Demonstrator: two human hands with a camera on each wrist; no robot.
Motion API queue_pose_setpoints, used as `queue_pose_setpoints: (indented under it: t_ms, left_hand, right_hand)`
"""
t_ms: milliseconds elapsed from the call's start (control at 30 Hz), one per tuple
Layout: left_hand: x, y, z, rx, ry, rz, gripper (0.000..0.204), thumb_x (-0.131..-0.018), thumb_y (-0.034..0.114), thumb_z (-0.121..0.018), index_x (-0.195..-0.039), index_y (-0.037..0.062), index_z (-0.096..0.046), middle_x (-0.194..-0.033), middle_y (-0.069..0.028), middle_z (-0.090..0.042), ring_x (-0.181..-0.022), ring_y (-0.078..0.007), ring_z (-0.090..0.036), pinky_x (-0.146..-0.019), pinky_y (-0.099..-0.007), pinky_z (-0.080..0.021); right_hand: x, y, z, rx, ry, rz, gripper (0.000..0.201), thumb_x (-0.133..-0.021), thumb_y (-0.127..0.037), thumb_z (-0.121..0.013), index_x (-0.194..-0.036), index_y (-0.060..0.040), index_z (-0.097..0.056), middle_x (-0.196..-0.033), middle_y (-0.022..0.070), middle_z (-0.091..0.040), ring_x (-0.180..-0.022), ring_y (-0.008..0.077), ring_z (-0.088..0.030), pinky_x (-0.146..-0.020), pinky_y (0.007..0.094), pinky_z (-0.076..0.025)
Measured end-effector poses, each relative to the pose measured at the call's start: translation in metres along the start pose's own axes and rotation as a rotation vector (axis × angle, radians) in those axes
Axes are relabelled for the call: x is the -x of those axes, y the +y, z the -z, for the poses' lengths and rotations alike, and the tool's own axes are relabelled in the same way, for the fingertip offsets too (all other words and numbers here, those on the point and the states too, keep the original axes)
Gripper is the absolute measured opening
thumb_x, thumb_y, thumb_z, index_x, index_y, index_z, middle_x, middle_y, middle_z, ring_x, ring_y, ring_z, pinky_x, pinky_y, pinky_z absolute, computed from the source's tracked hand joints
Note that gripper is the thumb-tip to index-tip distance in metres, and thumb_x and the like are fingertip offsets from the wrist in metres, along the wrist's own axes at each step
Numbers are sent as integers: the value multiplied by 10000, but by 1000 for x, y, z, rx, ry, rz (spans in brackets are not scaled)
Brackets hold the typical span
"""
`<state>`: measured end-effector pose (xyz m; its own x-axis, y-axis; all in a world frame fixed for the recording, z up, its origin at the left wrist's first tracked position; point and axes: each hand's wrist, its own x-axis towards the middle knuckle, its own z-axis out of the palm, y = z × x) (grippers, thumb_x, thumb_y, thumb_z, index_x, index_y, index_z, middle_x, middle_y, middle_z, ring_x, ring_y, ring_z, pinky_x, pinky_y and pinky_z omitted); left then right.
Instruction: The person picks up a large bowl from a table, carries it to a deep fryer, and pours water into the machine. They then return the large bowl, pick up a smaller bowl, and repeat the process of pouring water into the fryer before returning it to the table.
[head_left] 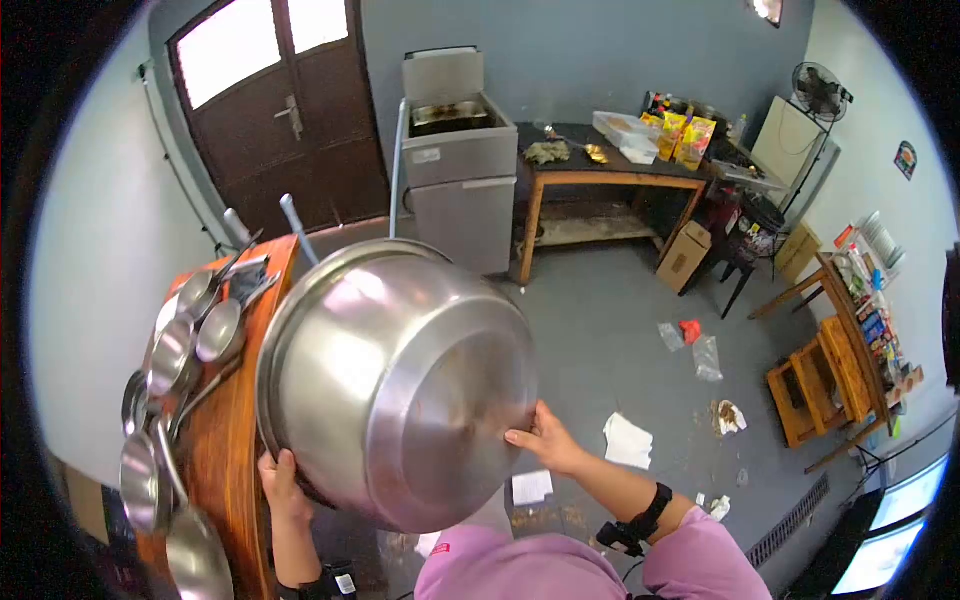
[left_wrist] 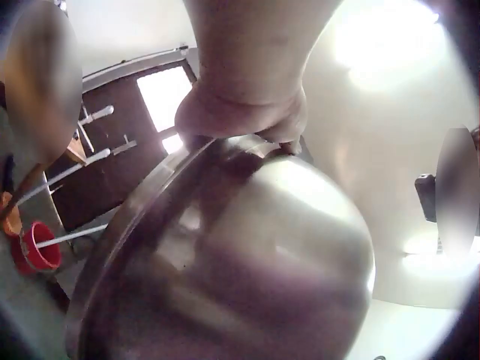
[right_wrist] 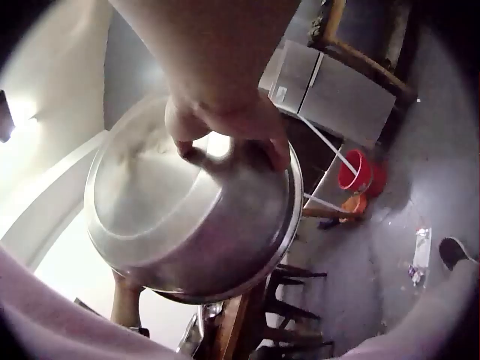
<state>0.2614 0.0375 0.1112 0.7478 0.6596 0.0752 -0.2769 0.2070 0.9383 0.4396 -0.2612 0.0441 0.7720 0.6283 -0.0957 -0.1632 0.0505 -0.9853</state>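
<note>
A large stainless steel basin (head_left: 430, 350) is held up in front of the body, tilted, with its flat base turned toward the head camera. At its lower left, my left hand (head_left: 283, 487) grips the rim, thumb up along the outside. My right hand (head_left: 548, 442) holds the basin on the right, with its thumb lying on the base. In the left wrist view, that left hand (left_wrist: 240, 124) closes over the rim edge. The right wrist view has the right hand (right_wrist: 225, 131) spread over the basin's side, fingers bent against the metal. The basin's inside is hidden.
To the left, a wooden table (head_left: 215, 440) carries several steel pans (head_left: 172, 355) and a ladle. A steel fryer cabinet (head_left: 462, 200) and a dark-topped workbench (head_left: 620, 165) stand along the back wall. Papers (head_left: 628, 440) and plastic bags lie on the floor; a red bucket (right_wrist: 364, 174) stands farther off.
</note>
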Motion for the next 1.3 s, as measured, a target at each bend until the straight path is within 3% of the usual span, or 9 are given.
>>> queue_pose_setpoints:
  t_ms: [67,167,333,433,567,767,967,1000,1300]
  left_hand:
    - [-68,-42,-21,63,-5,55,474,-697,302,-671,-1001,1,-467,-954,-78,-545,-849,-181,-525,-770,-312,-418]
    - [-120,-59,-78,133,-152,113,359,-779,313,-580,-921,-14,-539,-890,-67,-572,-805,-165,-538,-740,-295,-424]
    - [-202,-54,-147,106,-247,150,303,-853,270,-473,-918,-17,-544,-880,-49,-571,-783,-128,-522,-719,-262,-407]
    - [-248,-40,-200,134,-314,36,303,-864,264,-456,-924,-22,-540,-881,-34,-564,-785,-109,-508,-734,-243,-387]
    - [-309,-7,-273,282,-410,-51,303,-866,261,-447,-985,-10,-512,-945,-50,-553,-875,-131,-508,-785,-277,-393]
    - [-375,20,-359,584,-384,67,359,-879,302,-392,-1083,10,-440,-1055,-106,-501,-921,-209,-516,-825,-346,-410]
    - [-455,25,-404,654,-433,60,352,-890,290,-348,-1072,3,-442,-1033,-118,-513,-913,-227,-525,-809,-373,-432]
    - [-466,21,-405,637,-422,42,333,-889,265,-358,-1065,-4,-443,-1023,-114,-517,-905,-222,-528,-798,-368,-439]
    - [-540,25,-413,457,-73,82,276,-880,172,-356,-1048,-29,-443,-1009,-103,-499,-910,-199,-498,-829,-343,-403]
  right_hand:
    - [-49,-5,34,30,69,9,591,-740,-123,-623,-1190,-13,-256,-1093,120,-452,-1003,208,-464,-855,331,-386]
    - [-84,-16,72,1,167,-16,626,-719,-125,-635,-1212,-29,-261,-1110,112,-444,-1030,208,-444,-871,346,-367]
    - [-127,-49,119,-58,280,-89,537,-761,-196,-558,-1214,-83,-295,-1129,83,-434,-1008,197,-453,-828,354,-378]
    - [-161,-77,140,-499,529,119,506,-789,-197,-511,-1230,-87,-289,-1117,81,-432,-980,192,-463,-793,355,-392]
    - [-218,-88,168,83,836,420,526,-755,-156,-577,-1204,-57,-323,-1166,98,-415,-962,215,-473,-804,359,-389]
    - [-279,-151,175,952,483,893,517,-603,-142,-671,-1045,-38,-423,-1036,145,-439,-957,273,-454,-776,353,-388]
    - [-417,-185,200,1116,758,1282,329,-559,-175,-646,-837,-67,-505,-876,145,-457,-815,307,-462,-665,357,-388]
    - [-434,-192,207,1133,802,1323,230,-487,-168,-617,-650,-78,-480,-763,125,-448,-711,298,-453,-569,347,-363]
    - [-499,-260,228,1123,571,1601,242,-390,-169,-546,-496,-62,-357,-526,73,-316,-460,248,-360,-403,322,-258]
